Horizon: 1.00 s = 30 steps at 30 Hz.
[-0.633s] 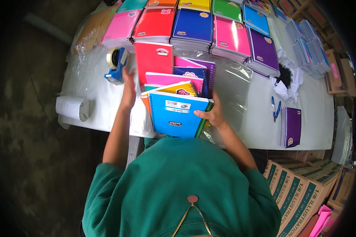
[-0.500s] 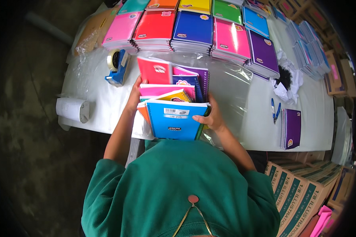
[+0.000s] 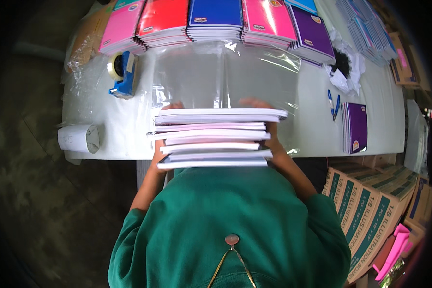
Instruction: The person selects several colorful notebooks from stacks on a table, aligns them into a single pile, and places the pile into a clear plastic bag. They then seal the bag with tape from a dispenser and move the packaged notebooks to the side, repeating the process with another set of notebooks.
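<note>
Between my two hands a bundle of spiral notebooks [image 3: 211,136] stands on edge close to my body, white page edges facing up and covers mostly hidden. My left hand [image 3: 159,150] grips its left end, the fingers curled round the far side. At the right end my right hand [image 3: 273,140] clasps it in the same way, its fingertips blurred on the far face. Beyond the bundle, clear plastic film [image 3: 259,72] lies over the table.
Stacks of coloured notebooks line the far side, among them a blue stack [image 3: 215,14]. A blue tape dispenser [image 3: 125,77] and a white paper roll [image 3: 79,138] sit left. Blue-handled cutters [image 3: 334,105] and a purple notebook [image 3: 355,127] lie right. Cardboard boxes [image 3: 369,216] stand below the table.
The loosely fanned notebooks have been drawn together and turned so their page edges face up. Both hands have shifted with them, and the table appears higher in the view.
</note>
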Each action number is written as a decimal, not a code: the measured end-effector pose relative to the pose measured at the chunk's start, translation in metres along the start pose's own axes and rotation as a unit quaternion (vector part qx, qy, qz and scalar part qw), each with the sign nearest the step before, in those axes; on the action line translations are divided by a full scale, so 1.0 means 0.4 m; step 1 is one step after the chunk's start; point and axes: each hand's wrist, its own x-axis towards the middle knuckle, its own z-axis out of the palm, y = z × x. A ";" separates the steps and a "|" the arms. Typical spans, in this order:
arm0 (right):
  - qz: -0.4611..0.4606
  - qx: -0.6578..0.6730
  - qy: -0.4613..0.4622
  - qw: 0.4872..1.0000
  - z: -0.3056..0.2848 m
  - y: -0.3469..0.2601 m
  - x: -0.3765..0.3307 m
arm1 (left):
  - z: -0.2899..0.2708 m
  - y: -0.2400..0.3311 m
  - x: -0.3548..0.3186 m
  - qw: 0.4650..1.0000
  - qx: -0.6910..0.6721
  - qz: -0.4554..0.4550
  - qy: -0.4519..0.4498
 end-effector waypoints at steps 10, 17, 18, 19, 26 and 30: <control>-0.057 -0.084 0.090 0.991 0.014 0.019 0.019 | 0.061 -0.055 0.076 0.998 -0.042 -0.037 0.009; -0.084 -0.157 0.117 0.977 0.043 0.012 0.038 | 0.102 -0.077 0.078 0.984 0.033 0.161 0.069; -0.094 -0.147 0.121 0.977 0.040 0.027 0.034 | 0.101 -0.097 0.082 0.978 0.025 0.202 0.048; -0.109 -0.140 0.108 0.978 0.040 0.029 0.032 | 0.102 -0.111 0.082 0.975 0.003 0.223 0.019; 0.054 -0.170 0.075 0.981 -0.096 0.251 -0.047 | 0.048 -0.289 0.059 0.996 0.016 -0.010 -0.083; -0.040 -0.317 0.087 0.943 -0.006 0.079 0.017 | 0.082 -0.096 0.103 0.990 0.132 -0.043 -0.012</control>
